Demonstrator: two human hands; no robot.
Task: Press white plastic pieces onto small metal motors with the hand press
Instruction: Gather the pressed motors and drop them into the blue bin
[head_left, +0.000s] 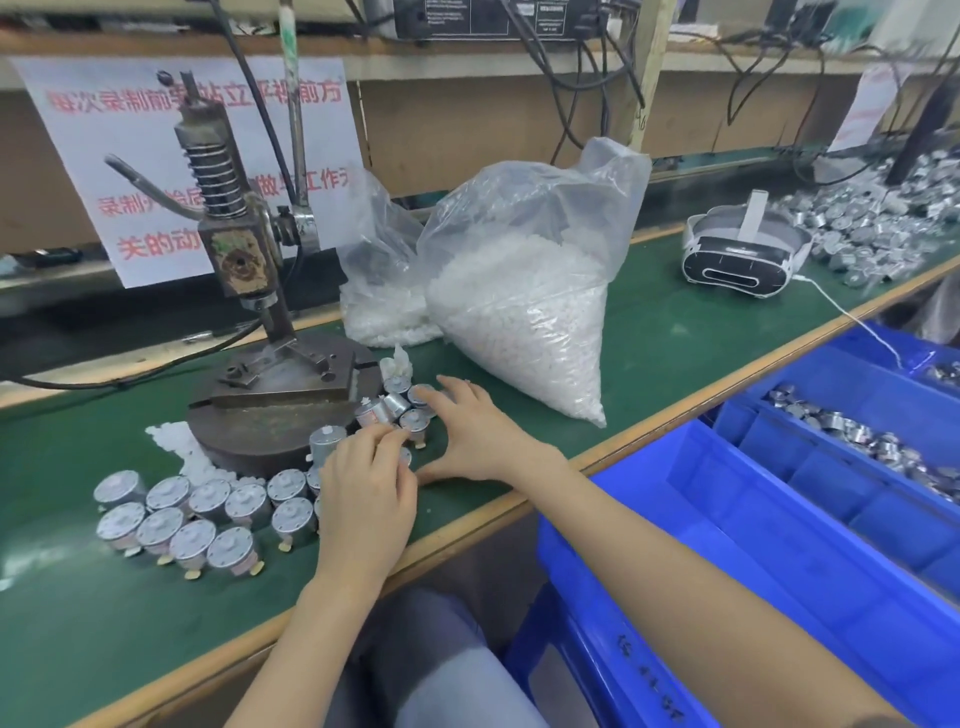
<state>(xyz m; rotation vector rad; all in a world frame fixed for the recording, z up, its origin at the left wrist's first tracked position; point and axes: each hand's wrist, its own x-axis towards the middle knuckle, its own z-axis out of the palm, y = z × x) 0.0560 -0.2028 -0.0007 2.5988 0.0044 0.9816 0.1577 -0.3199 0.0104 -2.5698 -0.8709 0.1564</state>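
Two hands work at the foot of the hand press (244, 291), mid-frame. The right hand (470, 434) is spread, fingertips touching a cluster of about six small motors (397, 405). The left hand (366, 483) curls over it, and whether it grips one I can't tell. At least ten bigger motors (208, 514) stand in two rows lower left on the green surface (78, 623). Two clear bags (519, 301) of white plastic pieces sit behind.

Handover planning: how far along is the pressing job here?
Done: several motors right of the hand press carry white pieces. In hand: left hand and right hand work that cluster; nothing seems loaded under the press. Left: two rows of motors at the front look bare, plus a full bag of white pieces and motors in the blue bins.
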